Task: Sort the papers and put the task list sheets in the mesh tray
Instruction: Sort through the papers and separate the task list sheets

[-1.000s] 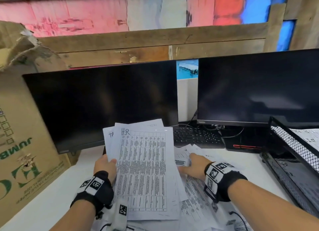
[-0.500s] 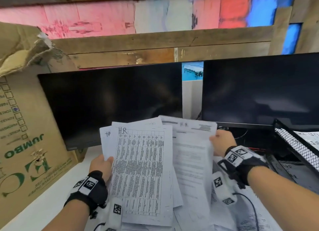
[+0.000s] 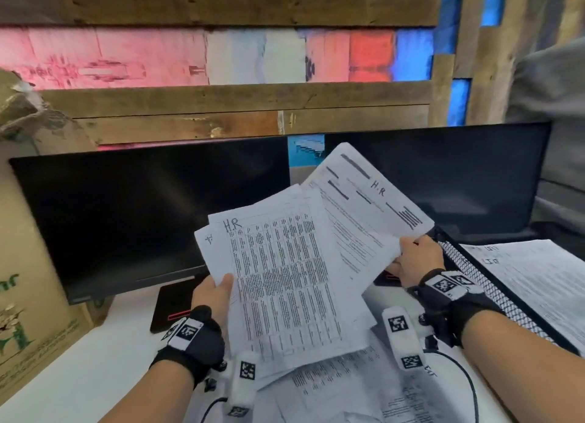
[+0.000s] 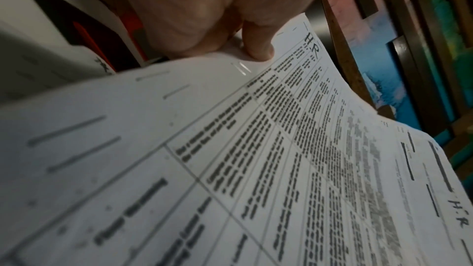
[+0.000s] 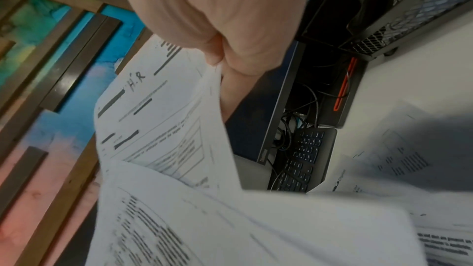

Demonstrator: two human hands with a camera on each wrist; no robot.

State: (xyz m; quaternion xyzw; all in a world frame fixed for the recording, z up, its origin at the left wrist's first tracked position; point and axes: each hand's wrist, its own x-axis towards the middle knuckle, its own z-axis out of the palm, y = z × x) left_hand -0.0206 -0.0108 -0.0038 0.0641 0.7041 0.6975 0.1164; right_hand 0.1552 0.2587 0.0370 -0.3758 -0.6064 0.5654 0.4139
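right hand [image 3: 414, 258] lifted loose h.r sheet [image 3: 364, 201] higher, tilting it toward stack [image 3: 285, 283] pinched in left hand [image 3: 212, 293]. right pinches sheet edge. likely non-task paper joining held pile; mesh tray [image 3: 474, 280] right, already holds sheets.

I see two monitors [image 3: 152, 213] side by side behind the desk [image 3: 95, 369], a box [image 3: 28, 264] at far left, a mesh tray [image 3: 474, 283] at right with sheets [image 3: 538, 277] in it, and loose papers [image 3: 348, 388] on the desk before me.
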